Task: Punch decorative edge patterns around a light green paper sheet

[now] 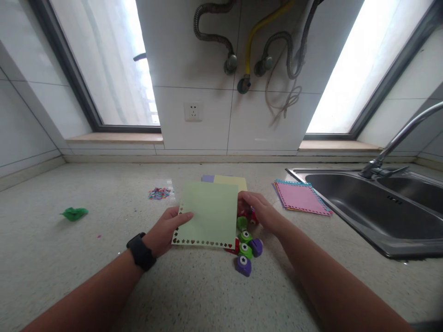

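Note:
A pale green sheet of paper (211, 210) is tilted above the counter, with star and heart holes along its bottom edge and partway up its left edge. My left hand (170, 226) grips it at the left side, thumb on top. At the sheet's upper right edge, my right hand (258, 206) has curled fingers; whatever they may hold is hidden. Small craft punches lie below it: a green punch (245, 237), a purple punch (243, 266), and several more in red, green and purple, some partly covered by the sheet.
Behind the sheet lie yellow paper (238, 181) and purple paper (208, 178). Pink punched paper (301, 197) tops a stack beside the steel sink (349, 207). Leftward are a pile of colourful confetti (159, 193) and a crumpled green piece (74, 213). A tiled wall stands behind.

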Motion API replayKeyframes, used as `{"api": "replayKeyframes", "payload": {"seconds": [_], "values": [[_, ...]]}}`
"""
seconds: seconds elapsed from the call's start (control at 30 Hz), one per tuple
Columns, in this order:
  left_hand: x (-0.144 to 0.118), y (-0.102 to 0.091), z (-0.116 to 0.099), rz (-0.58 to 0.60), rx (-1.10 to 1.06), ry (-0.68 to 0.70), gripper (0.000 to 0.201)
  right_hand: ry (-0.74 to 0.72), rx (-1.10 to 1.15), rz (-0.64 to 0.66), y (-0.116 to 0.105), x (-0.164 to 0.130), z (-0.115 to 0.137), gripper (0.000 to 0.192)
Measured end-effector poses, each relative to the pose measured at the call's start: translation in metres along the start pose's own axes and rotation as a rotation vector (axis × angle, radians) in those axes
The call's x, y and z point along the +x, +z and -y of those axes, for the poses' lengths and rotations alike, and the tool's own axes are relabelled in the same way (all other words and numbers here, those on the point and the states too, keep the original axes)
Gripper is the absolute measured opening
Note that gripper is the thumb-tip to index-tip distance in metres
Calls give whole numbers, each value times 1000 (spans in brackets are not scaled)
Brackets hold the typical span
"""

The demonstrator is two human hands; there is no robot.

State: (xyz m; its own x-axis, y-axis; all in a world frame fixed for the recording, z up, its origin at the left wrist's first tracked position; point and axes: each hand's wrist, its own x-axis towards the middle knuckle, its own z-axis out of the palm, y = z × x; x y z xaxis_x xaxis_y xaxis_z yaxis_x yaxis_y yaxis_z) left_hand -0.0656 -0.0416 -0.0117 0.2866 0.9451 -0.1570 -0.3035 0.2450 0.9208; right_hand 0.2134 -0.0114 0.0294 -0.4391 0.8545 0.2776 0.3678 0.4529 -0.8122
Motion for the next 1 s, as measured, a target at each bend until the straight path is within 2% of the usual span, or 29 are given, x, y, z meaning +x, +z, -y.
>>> {"api": "replayKeyframes", "payload": {"seconds": [0.07,0.17,0.27,0.4,0.53,0.7,0.83,1.0], "values": [[0,-1,0,4,2,-17,35,70,148,53,1,-1,1,40],[0,-2,-1,8,-7,-24,35,137,225,84,5,-3,1,33],[2,-4,0,-15,-92,-20,35,143,309,31,10,-3,-1,31],[5,-7,3,-77,-156,0,42,138,433,-103,15,0,-4,29],[7,-5,8,30,83,127,34,132,429,-189,22,3,-6,29],[10,-4,15,18,366,212,35,148,428,-162,34,3,-7,29],[12,-5,16,-25,436,228,41,165,388,-125,35,2,-7,32],[11,-5,15,-60,457,228,41,147,279,-178,27,2,-3,35]]}}
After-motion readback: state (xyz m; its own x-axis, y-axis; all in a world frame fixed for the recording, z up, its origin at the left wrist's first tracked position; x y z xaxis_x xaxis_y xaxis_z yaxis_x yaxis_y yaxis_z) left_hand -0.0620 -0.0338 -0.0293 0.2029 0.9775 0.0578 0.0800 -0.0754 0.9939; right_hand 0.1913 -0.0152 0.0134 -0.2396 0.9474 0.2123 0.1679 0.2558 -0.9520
